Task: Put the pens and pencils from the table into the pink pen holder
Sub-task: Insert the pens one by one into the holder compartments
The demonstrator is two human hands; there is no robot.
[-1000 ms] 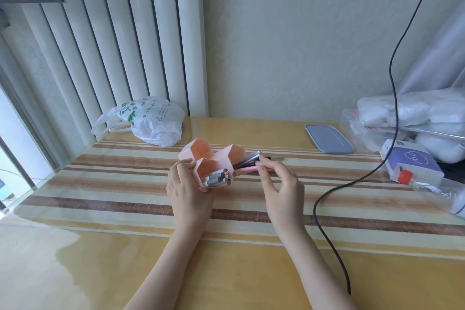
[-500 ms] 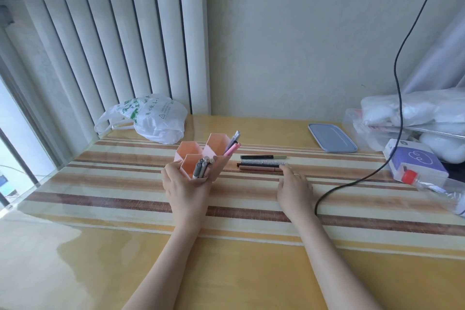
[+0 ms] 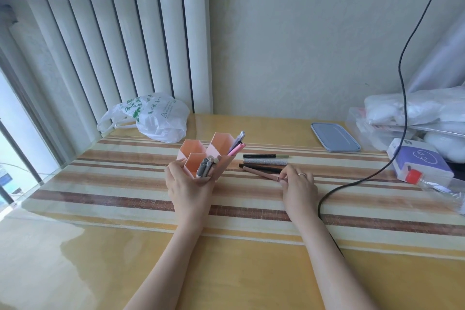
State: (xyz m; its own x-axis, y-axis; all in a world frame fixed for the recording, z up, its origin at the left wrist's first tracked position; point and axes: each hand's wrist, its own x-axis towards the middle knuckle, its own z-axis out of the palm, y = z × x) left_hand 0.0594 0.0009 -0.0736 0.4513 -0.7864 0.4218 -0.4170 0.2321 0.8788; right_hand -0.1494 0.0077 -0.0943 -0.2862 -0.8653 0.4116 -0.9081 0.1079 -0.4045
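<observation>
Change: right hand (image 3: 298, 184) moved from flat beside the pen row to pinching the near brown pen (image 3: 261, 174), that pen's right end now swung toward the wrist; holder unmoved in the left hand.
Left hand (image 3: 187, 184): curled round the base of the pink pen holder (image 3: 205, 156), thumb on the left wall, holder tilted away from the wrist.
Right hand: thumb and fingertips pinching the right end of the brown pen; ring on one finger; pen lying slanted on the mat.
Holder contents: grey pens (image 3: 206, 166) bunched in the compartment nearest the left hand; pink pen (image 3: 236, 149) and a silver-lilac pen (image 3: 238, 139) sticking out of the compartment on the side toward the right hand; two far compartments showing no pens.
Loose pens: black pen with green tip (image 3: 264, 156), speckled grey pen (image 3: 264, 161), dark pen (image 3: 259, 167), in a row just beyond the right hand, between both hands' fingertips and the wall.
Surface: striped mat (image 3: 125, 184) under both hands, on a yellow table (image 3: 100, 272).
Beyond left hand: white plastic bag (image 3: 153, 118).
Beyond right hand: blue-grey lid (image 3: 334, 139).
Right of right hand: black cable (image 3: 352, 184), purple box (image 3: 420, 161), red-capped bottle (image 3: 432, 184).
</observation>
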